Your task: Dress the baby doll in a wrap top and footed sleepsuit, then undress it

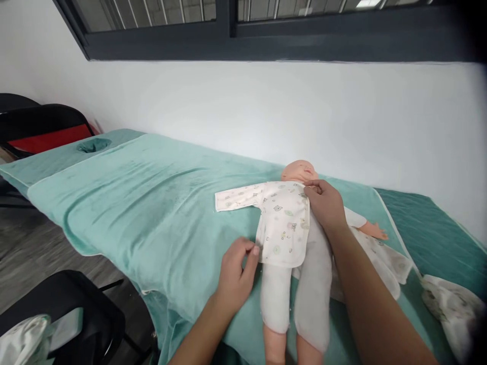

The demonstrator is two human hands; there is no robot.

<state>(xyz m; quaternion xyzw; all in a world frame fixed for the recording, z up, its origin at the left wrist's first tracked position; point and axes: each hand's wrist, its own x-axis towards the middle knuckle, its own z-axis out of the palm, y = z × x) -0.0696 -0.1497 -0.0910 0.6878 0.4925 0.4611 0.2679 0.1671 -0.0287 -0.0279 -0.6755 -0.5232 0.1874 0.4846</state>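
A baby doll (316,261) lies on its back on a bed (160,203) covered in pale green cloth, its head toward a white wall (236,106). A white shirt (282,218) with small printed pictures covers part of its chest—one sleeve stretches out to the left of the view, while more printed cloth lies under and beside the doll's arm (373,230) on the right. The person's right hand (326,204) pinches the shirt's front edge near the neck; the left hand (236,271) pinches its lower side edge, thumb against finger. The doll's legs are white down to bare lower parts. A crumpled cloth (451,304) rests at the far right. At lower left, a black chair (87,304) holds another cloth (23,338).
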